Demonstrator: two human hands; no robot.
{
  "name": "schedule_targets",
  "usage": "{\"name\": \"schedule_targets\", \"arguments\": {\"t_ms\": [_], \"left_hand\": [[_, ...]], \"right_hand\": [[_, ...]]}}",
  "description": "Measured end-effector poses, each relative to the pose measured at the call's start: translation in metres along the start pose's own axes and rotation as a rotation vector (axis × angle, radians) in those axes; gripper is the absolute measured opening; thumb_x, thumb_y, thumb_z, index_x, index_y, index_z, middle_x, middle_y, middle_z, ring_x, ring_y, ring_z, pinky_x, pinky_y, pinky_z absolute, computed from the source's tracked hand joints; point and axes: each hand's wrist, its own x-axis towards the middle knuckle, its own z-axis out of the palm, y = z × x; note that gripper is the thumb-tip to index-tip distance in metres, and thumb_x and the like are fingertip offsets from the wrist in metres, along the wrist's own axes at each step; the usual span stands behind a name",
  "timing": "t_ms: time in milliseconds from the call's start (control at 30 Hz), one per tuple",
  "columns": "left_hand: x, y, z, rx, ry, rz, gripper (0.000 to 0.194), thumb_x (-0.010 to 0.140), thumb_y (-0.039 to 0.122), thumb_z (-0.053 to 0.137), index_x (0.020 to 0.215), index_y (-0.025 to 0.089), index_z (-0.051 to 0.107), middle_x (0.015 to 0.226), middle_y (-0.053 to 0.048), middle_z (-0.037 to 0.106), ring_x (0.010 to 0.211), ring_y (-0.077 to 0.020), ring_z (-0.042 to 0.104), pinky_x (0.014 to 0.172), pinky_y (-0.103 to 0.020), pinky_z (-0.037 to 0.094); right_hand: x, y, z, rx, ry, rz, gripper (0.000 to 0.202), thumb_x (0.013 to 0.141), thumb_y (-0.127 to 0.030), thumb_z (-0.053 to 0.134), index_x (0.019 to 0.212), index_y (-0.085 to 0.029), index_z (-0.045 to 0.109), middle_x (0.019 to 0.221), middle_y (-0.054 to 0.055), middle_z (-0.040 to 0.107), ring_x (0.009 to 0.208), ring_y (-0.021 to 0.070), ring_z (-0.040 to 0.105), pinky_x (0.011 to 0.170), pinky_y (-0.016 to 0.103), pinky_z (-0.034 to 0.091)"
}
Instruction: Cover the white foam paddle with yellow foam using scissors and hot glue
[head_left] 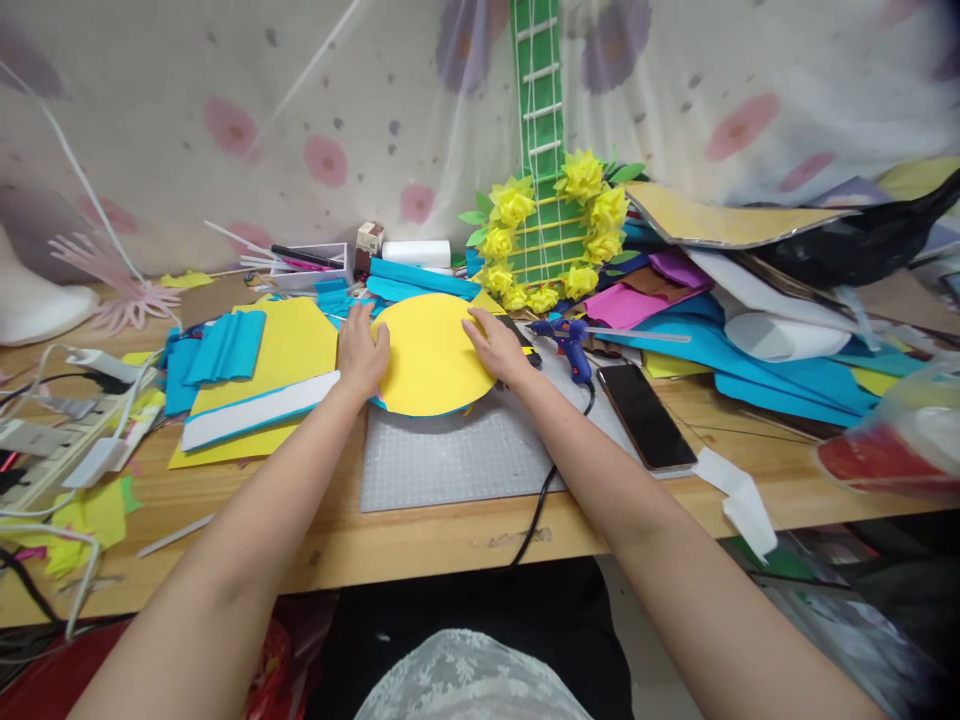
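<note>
A round yellow disc (435, 355) with a blue edge showing beneath it lies over a grey gridded cutting mat (435, 470). At its left edge is my left hand (363, 352), fingers apart and pointing away from me. My right hand (496, 348) rests its spread fingers on the disc's right edge. Neither hand is closed round anything. Just right of my right hand lies a blue glue gun (571, 345), its black cable running toward the table's front edge.
A phone (646, 415) lies right of the mat. Yellow flowers (581, 178) ring a green stringed form behind. Yellow and blue paper (292, 335) is on the left, near power strips (64, 440). More blue sheets (787, 375) and a red-bottomed cup (892, 455) are right.
</note>
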Motion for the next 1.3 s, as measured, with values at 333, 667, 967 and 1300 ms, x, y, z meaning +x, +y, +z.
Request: {"name": "schedule_targets", "arguments": {"t_ms": [333, 667, 967, 1300], "left_hand": [[-0.042, 0.026, -0.006, 0.261, -0.368, 0.332, 0.065, 0.091, 0.051, 0.029, 0.139, 0.009, 0.038, 0.149, -0.019, 0.030, 0.140, -0.0316, 0.020, 0.113, -0.050, 0.016], [-0.043, 0.031, -0.008, 0.320, -0.396, 0.331, 0.065, 0.092, 0.049, 0.026, 0.142, 0.008, 0.034, 0.152, -0.019, 0.023, 0.142, -0.0315, 0.013, 0.113, -0.051, 0.013], [-0.054, 0.028, -0.017, 0.322, -0.418, 0.386, 0.074, 0.089, 0.059, 0.028, 0.143, 0.008, 0.031, 0.153, -0.020, 0.014, 0.143, -0.0305, 0.006, 0.113, -0.051, 0.010], [-0.057, 0.023, -0.013, 0.350, -0.456, 0.391, 0.075, 0.090, 0.058, 0.025, 0.145, 0.007, 0.026, 0.153, -0.020, 0.017, 0.143, -0.0291, 0.008, 0.114, -0.049, 0.009]], "right_hand": [[-0.027, -0.009, 0.013, -0.329, -0.013, -0.202, 0.061, 0.092, -0.054, 0.032, 0.133, -0.011, 0.049, 0.143, 0.015, 0.042, 0.136, 0.0321, 0.031, 0.112, 0.049, 0.019], [-0.030, -0.005, 0.018, -0.392, 0.008, -0.219, 0.055, 0.093, -0.049, 0.033, 0.130, -0.013, 0.053, 0.144, 0.015, 0.041, 0.136, 0.0314, 0.031, 0.111, 0.049, 0.019], [-0.038, -0.013, 0.008, -0.473, -0.117, -0.240, 0.059, 0.093, -0.045, 0.035, 0.142, -0.013, 0.038, 0.151, 0.019, 0.025, 0.141, 0.0314, 0.018, 0.113, 0.051, 0.009], [-0.039, -0.013, 0.010, -0.466, -0.159, -0.218, 0.064, 0.092, -0.050, 0.033, 0.144, -0.012, 0.034, 0.152, 0.017, 0.022, 0.142, 0.0299, 0.017, 0.114, 0.049, 0.010]]}}
